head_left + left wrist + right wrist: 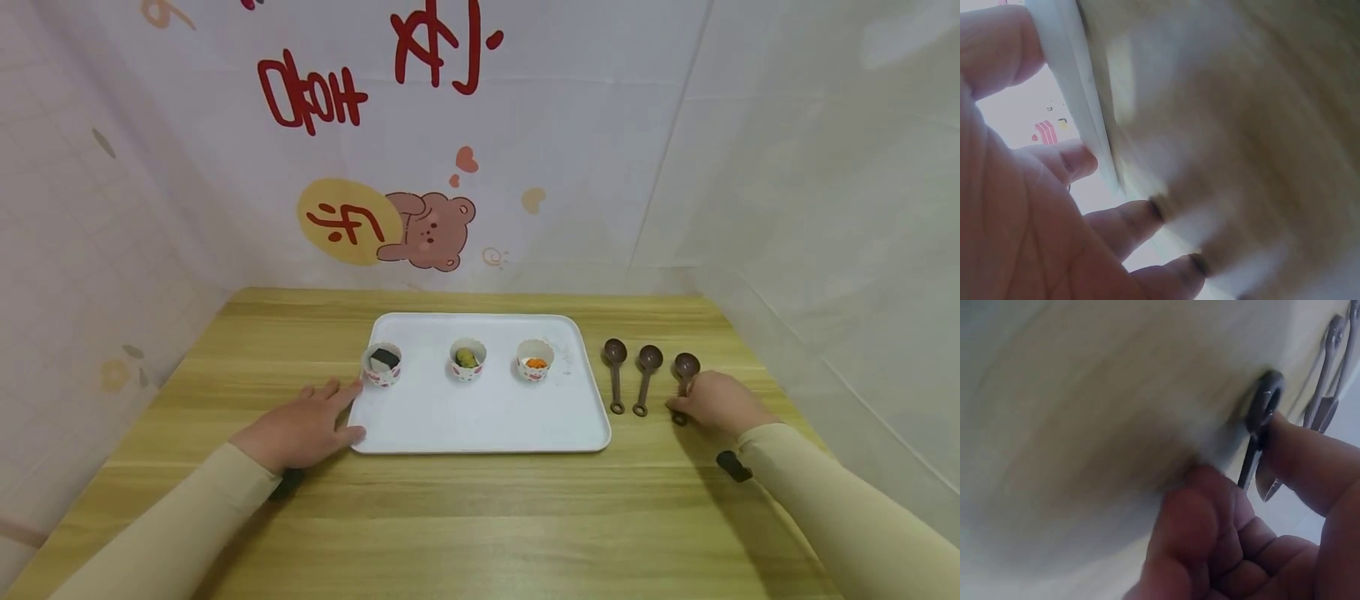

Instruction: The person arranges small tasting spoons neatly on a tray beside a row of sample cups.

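At the right, my right hand (720, 403) pinches the handle of the rightmost brown measuring spoon (686, 365) between thumb and fingers. In the right wrist view the ring end of this measuring spoon (1265, 403) sticks out past the thumb, and the other fingers are curled. My left hand (303, 427) rests at the left edge of a white tray (480, 429), fingers spread and thumb at the rim. The left wrist view shows the fingers of my left hand (1029, 219) loosely extended by the tray's side.
Three patterned paper cups stand on the tray: one with a black-and-white piece (382, 375), one with green food (467, 371), one with orange bits (533, 372). Two more brown measuring spoons, a left one (616, 367) and a middle one (647, 375), lie right of the tray.
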The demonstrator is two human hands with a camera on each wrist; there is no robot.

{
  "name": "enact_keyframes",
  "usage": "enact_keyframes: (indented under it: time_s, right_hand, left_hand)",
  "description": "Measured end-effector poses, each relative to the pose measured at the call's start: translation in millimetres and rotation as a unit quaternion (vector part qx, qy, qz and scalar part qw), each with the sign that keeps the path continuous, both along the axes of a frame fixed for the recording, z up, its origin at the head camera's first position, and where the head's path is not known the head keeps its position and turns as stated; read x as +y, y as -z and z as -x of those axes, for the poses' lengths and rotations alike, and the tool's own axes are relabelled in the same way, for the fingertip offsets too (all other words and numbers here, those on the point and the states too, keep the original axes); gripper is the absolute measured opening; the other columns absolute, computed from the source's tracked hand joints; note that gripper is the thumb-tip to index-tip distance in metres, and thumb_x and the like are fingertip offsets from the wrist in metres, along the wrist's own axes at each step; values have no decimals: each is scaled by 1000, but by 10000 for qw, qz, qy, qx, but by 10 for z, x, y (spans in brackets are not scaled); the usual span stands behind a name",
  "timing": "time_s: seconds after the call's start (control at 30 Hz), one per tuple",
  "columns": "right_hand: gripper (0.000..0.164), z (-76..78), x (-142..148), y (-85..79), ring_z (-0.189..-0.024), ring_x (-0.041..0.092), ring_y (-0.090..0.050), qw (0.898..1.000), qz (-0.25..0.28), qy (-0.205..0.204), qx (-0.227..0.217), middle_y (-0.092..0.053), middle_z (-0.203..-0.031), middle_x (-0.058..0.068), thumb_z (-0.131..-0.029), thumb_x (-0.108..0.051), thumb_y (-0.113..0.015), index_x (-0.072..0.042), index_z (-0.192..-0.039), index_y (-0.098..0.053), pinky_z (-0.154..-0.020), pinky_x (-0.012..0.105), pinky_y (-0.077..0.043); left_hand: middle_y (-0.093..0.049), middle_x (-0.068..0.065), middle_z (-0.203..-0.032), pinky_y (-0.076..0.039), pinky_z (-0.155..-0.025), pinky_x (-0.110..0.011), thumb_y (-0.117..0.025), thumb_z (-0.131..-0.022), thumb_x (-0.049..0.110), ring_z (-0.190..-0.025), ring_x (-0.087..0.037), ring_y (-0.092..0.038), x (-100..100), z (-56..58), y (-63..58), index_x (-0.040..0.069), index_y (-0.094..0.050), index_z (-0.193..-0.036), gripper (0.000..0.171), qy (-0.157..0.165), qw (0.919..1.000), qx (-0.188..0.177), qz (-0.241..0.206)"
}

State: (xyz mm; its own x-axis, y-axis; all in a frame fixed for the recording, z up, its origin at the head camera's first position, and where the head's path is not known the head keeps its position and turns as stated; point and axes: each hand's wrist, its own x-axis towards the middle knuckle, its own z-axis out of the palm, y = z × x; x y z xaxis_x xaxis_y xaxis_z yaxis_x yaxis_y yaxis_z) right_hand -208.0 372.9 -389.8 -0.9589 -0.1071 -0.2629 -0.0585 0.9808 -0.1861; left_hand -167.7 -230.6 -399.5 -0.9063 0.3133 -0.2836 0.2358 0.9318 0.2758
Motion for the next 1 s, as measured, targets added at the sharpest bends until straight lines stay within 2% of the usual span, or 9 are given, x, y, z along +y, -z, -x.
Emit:
enact_keyframes:
  time_s: [0.17,0.33,0.57,1.0]
  right_hand:
    - [54,33,60,49,-46,8,-39,9997,233,-3,-106,-37,-47,-11,-101,-33,-66,-22,-51,-48,-55,29,-39]
    - [57,68,127,60,-44,7,-41,9989,255,-282,-272,-40,-44,-12,-103,-33,-63,-21,-50,-48,-60,29,-41]
    - [54,71,141,48,-45,7,-40,9959,534,17,-737,-44,-45,-11,-104,-32,-63,-21,-53,-51,-60,29,-42]
    - [52,54,118,55,-44,7,-41,9965,567,102,-612,-42,-44,-11,-104,-31,-64,-21,-54,-51,-60,29,-42]
  left_hand:
    - [-30,-38,-164,-38,-107,-78,-58,-101,61,-144,-73,-26,-6,1,12,10,-33,-166,86,26,10000,55,-25]
    - [-31,-39,-164,-39,-108,-78,-59,-101,59,-143,-73,-28,2,-8,9,9,-34,-165,85,31,9999,94,-34]
    - [-32,-38,-164,-38,-108,-78,-60,-101,59,-143,-73,-28,19,-18,-19,10,-35,-165,84,-34,10000,34,-15]
    - [-33,-37,-164,-39,-107,-78,-60,-101,59,-144,-72,-28,18,-15,-2,10,-35,-165,84,-37,10000,53,9]
